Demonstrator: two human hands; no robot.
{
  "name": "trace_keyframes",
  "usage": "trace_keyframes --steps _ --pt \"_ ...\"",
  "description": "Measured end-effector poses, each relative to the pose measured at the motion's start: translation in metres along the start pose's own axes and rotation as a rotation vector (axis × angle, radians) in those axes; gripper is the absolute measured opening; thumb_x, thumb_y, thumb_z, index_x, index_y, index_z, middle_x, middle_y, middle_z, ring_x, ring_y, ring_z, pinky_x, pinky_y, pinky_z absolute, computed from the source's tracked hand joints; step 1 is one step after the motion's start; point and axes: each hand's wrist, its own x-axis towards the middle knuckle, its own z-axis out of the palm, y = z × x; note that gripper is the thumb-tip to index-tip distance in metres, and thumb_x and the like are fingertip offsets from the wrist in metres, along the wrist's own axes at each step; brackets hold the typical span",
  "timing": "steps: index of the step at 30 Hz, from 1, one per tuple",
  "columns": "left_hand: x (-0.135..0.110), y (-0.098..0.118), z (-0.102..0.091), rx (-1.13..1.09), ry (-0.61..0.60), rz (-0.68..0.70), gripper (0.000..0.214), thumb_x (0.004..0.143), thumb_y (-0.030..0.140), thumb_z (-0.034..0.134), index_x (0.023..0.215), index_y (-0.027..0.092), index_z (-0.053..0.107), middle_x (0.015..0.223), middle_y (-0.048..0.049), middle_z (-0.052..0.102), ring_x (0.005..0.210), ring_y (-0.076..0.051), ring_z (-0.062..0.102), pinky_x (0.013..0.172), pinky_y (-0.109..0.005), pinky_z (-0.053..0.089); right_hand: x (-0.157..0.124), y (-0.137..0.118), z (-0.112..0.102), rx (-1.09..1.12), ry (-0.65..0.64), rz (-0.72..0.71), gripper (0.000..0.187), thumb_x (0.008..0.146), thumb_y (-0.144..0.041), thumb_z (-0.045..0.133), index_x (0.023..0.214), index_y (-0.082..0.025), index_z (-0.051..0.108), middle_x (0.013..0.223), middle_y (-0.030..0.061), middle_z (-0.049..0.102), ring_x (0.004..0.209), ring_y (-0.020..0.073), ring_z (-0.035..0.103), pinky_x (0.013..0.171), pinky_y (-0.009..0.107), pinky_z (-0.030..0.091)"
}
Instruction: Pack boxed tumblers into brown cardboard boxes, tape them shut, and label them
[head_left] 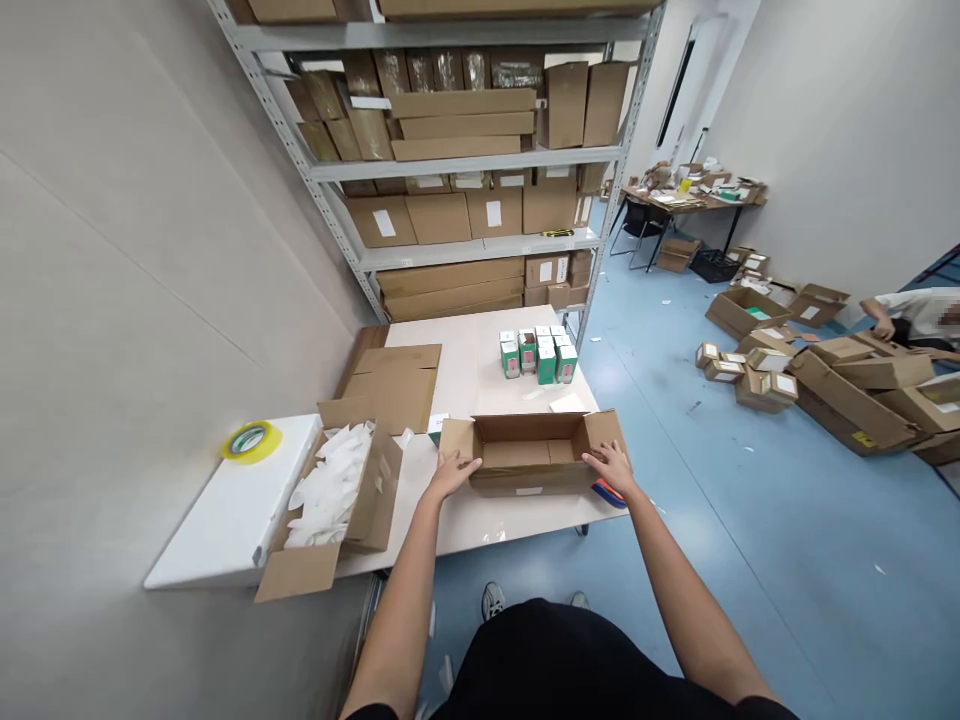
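Observation:
A long open cardboard box [529,480] stands near the front edge of the white table [480,350], its end flaps folded outward. At its left front corner my left hand [452,474] grips the box, thumb toward the inside and fingers over the flap. My right hand [611,468] has hold of the opposite corner in much the same way, fingers somewhat spread. Inside, the box shows bare cardboard. A red and blue object [608,493] lies under my right hand, partly hidden. Behind the box stand several green and white small cartons [546,362].
Left are a carton of white packing material [330,490], yellow tape [252,441] on a white foam block [232,520], and flat cardboard [397,385]. A metal shelf [465,168] of boxes stands behind. Right, a person [919,315] sits among cardboard boxes [851,400].

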Motion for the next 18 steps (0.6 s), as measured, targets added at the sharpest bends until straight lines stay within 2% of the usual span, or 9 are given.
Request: trace_keyframes --steps 4,6,10,14,18 --pt "0.001 -0.009 -0.004 0.008 -0.127 0.011 0.113 0.067 0.091 0.066 0.150 0.015 0.060 0.174 -0.0170 0.026 0.163 -0.043 -0.009 0.131 -0.055 0.013 -0.007 -0.006 -0.016 -0.003 -0.148 0.080 0.096 0.075 -0.072 0.075 0.155 -0.023 0.056 0.175 0.0142 0.027 0.165 0.0393 0.003 0.132 0.059 0.011" --pt "0.004 -0.012 -0.006 0.042 -0.179 0.044 0.120 0.057 0.088 0.076 0.151 0.016 0.060 0.175 -0.0190 0.021 0.162 -0.048 -0.006 0.130 -0.059 0.016 -0.007 -0.007 -0.026 -0.021 -0.254 0.058 0.112 0.063 -0.071 0.085 0.160 -0.026 0.050 0.176 0.0135 0.022 0.165 0.0412 -0.003 0.131 0.060 0.008" --pt "0.012 -0.020 0.000 0.074 -0.247 0.062 0.127 0.045 0.081 0.087 0.152 0.019 0.059 0.176 -0.0204 0.014 0.160 -0.052 -0.007 0.128 -0.065 0.019 -0.005 -0.002 -0.039 -0.050 -0.412 0.080 0.140 0.043 -0.072 0.096 0.164 -0.028 0.041 0.178 0.0140 0.015 0.163 0.0453 -0.009 0.130 0.063 0.009" --pt "0.020 -0.029 0.011 0.002 -0.240 0.118 0.130 0.041 0.084 0.087 0.150 0.018 0.060 0.175 -0.0248 0.015 0.160 -0.054 0.000 0.126 -0.066 0.022 -0.002 -0.001 -0.036 -0.093 -0.484 0.113 0.153 0.035 -0.072 0.098 0.167 -0.030 0.034 0.179 0.0144 0.007 0.163 0.0459 -0.005 0.130 0.065 0.008" --pt "0.025 -0.033 0.018 0.006 -0.307 0.154 0.129 0.043 0.082 0.086 0.151 0.019 0.058 0.176 -0.0241 0.012 0.161 -0.052 0.005 0.126 -0.062 0.024 0.003 -0.004 -0.024 -0.089 -0.512 0.167 0.155 0.034 -0.069 0.100 0.168 -0.033 0.031 0.179 0.0160 -0.002 0.162 0.0480 0.010 0.128 0.068 0.016"
